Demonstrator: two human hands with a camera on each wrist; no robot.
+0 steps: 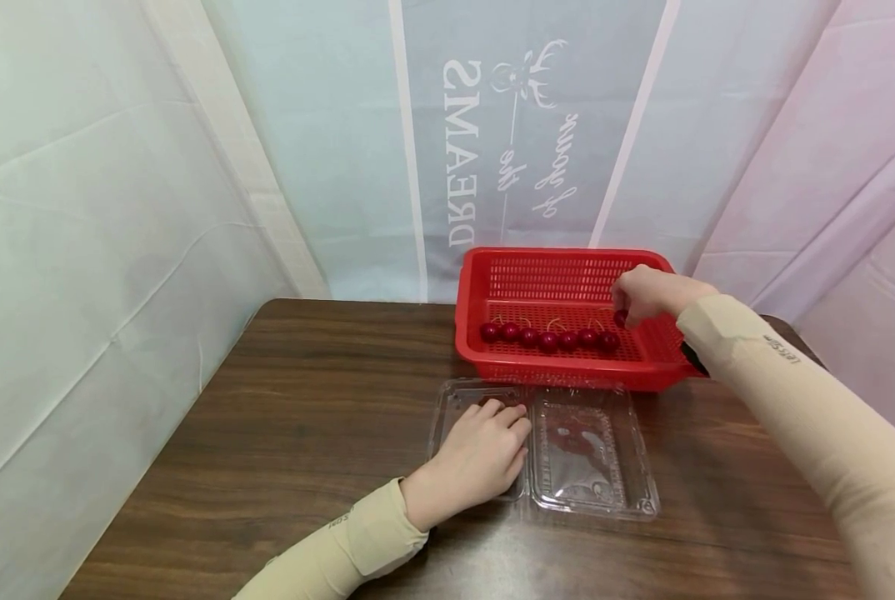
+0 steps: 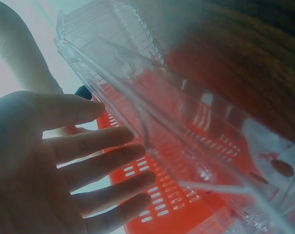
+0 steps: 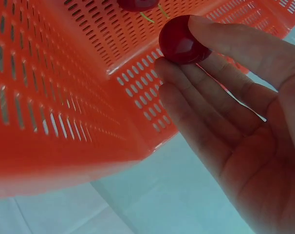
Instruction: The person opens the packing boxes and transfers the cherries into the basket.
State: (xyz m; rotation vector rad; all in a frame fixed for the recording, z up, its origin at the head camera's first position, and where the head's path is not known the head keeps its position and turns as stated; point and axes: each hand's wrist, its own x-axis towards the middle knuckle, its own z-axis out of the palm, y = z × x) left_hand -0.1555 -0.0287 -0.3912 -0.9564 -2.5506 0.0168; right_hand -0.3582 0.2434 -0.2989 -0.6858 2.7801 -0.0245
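Observation:
My right hand (image 1: 659, 293) is over the right part of a red plastic basket (image 1: 468, 292), pinching a dark red cherry (image 3: 181, 41) between thumb and fingertips. A row of several cherries (image 1: 548, 341) with thin stems lies on the basket's floor, left of that hand. My left hand (image 1: 481, 450) is over the left half of a hinged clear plastic container (image 1: 586, 454), which lies opened out in front of the basket. In the left wrist view its fingers (image 2: 106, 165) are extended near the clear wall. Something dark red shows beneath the fingertips, mostly hidden.
A brown wooden table (image 1: 290, 417) carries the basket and the container. Behind it hangs a pale curtain (image 1: 342, 150) with printed lettering, and white cloth (image 1: 80, 250) hangs at the left side.

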